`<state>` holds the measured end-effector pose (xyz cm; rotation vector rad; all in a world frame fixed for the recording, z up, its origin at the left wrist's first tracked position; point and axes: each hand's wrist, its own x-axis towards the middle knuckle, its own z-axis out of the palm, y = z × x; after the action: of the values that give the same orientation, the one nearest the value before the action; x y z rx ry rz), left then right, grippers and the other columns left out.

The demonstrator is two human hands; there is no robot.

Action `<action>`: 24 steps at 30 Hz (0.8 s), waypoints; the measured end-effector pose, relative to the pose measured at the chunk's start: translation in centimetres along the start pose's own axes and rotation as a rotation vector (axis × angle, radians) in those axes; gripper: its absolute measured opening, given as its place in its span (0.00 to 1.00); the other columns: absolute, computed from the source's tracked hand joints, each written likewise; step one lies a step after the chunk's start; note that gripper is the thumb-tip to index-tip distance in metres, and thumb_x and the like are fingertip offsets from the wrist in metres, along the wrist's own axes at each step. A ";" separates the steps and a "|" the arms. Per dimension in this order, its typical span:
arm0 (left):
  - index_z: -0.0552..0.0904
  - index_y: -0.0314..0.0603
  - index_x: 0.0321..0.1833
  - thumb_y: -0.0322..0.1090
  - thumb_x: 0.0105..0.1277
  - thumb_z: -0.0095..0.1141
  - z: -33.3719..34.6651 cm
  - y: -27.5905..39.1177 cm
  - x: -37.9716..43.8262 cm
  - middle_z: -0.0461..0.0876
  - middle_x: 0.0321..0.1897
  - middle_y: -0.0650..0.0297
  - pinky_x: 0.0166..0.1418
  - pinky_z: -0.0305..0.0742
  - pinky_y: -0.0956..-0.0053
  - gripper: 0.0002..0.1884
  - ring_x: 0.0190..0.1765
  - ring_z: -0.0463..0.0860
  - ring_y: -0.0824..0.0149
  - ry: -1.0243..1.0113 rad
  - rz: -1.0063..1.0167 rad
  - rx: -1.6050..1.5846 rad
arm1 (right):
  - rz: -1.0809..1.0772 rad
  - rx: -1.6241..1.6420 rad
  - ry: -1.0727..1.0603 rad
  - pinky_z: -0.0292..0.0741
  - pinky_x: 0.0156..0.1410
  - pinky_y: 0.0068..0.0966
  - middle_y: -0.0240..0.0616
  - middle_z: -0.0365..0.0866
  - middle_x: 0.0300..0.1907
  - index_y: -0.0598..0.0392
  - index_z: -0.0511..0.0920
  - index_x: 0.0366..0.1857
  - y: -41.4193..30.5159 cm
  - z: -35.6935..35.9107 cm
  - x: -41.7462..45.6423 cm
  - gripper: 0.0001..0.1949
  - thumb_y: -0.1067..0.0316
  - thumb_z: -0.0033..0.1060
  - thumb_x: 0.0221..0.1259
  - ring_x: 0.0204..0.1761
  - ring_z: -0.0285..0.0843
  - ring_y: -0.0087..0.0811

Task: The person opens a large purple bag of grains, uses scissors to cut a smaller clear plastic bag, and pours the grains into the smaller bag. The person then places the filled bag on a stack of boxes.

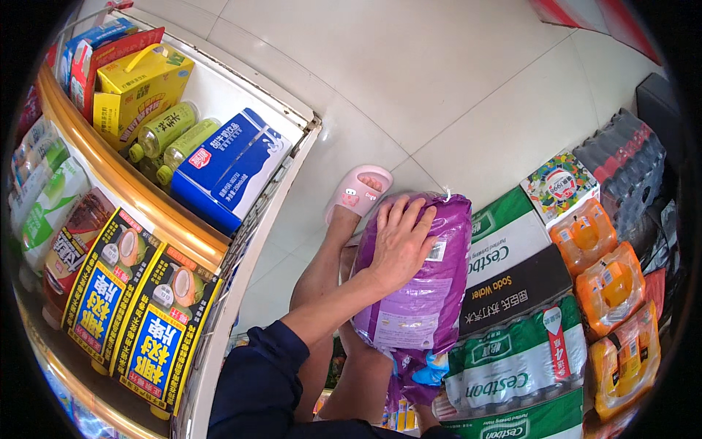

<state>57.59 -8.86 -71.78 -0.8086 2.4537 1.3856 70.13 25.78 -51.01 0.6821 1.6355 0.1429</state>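
Note:
My left hand (403, 241) lies palm down across the upper part of a full purple plastic package (417, 296), its fingers slightly apart. The package bears printed writing and a barcode, and its gathered lower end hangs loose with a blue patch on it. At the bottom edge, beneath that end, a small part of what looks like my right hand or wrist (425, 416) shows; its fingers are hidden. The package lies over my bare legs, beside a pink slipper (362, 189). Dark blue sleeves cover my arms.
On the left, a white display bin (219, 71) holds drink cartons and bottles, above shelves with coconut drink cartons (148, 324). Cestbon water packs (515, 367), a black soda water carton (510, 291) and orange bottle packs (611, 285) stand at right. Pale floor tiles (406, 82) lie ahead.

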 end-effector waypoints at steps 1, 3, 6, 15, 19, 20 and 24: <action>0.74 0.35 0.56 0.36 0.56 0.59 0.1 0.0 -0.1 0.69 0.57 0.52 0.63 0.57 0.52 0.24 0.62 0.65 0.49 0.009 0.007 0.003 | -0.006 -0.003 -0.001 0.68 0.58 0.36 0.45 0.77 0.48 0.55 0.75 0.51 -0.4 0.1 0.4 0.24 0.48 0.53 0.58 0.50 0.72 0.42; 0.74 0.35 0.56 0.36 0.55 0.60 0.1 -0.2 -0.2 0.69 0.57 0.52 0.63 0.57 0.52 0.24 0.62 0.65 0.49 0.014 0.013 0.000 | -0.012 -0.001 0.000 0.68 0.57 0.36 0.45 0.77 0.48 0.55 0.75 0.51 -1.1 0.0 1.1 0.24 0.48 0.53 0.58 0.50 0.72 0.41; 0.73 0.34 0.56 0.36 0.55 0.60 -0.1 -0.4 -0.4 0.69 0.57 0.52 0.63 0.58 0.53 0.25 0.61 0.65 0.49 0.020 0.026 -0.004 | -0.015 -0.001 0.000 0.68 0.57 0.35 0.44 0.77 0.47 0.55 0.74 0.51 -1.1 0.3 1.5 0.24 0.48 0.53 0.58 0.49 0.72 0.41; 0.74 0.36 0.47 0.44 0.51 0.64 0.8 -1.9 1.9 0.74 0.38 0.55 0.55 0.61 0.60 0.25 0.46 0.71 0.55 0.040 0.046 0.017 | -0.053 0.020 -0.010 0.68 0.57 0.35 0.44 0.77 0.47 0.55 0.74 0.51 2.0 1.1 0.5 0.23 0.48 0.53 0.58 0.49 0.72 0.40; 0.71 0.40 0.57 0.46 0.54 0.62 1.3 -2.4 2.7 0.72 0.42 0.56 0.55 0.61 0.57 0.29 0.48 0.69 0.55 0.055 0.068 0.126 | -0.075 0.029 0.000 0.68 0.57 0.34 0.43 0.77 0.47 0.55 0.74 0.51 3.5 0.7 -0.2 0.23 0.49 0.53 0.58 0.48 0.73 0.40; 0.71 0.45 0.60 0.48 0.58 0.58 1.3 -2.3 2.8 0.73 0.46 0.57 0.55 0.62 0.57 0.28 0.53 0.70 0.55 -0.016 0.008 0.151 | -0.086 0.040 0.000 0.68 0.57 0.34 0.43 0.77 0.47 0.55 0.74 0.51 3.5 1.0 0.1 0.23 0.49 0.53 0.58 0.48 0.73 0.40; 0.69 0.46 0.62 0.51 0.61 0.54 1.4 -2.5 4.5 0.73 0.53 0.57 0.58 0.65 0.54 0.29 0.58 0.69 0.52 -0.153 -0.139 0.200 | -0.131 0.077 0.031 0.68 0.56 0.34 0.43 0.77 0.46 0.55 0.74 0.51 2.3 0.7 1.6 0.23 0.49 0.53 0.58 0.48 0.73 0.39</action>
<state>55.10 -10.31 -76.27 -0.7790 2.3247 1.0905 71.54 28.31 -51.48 0.6315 1.7171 -0.0042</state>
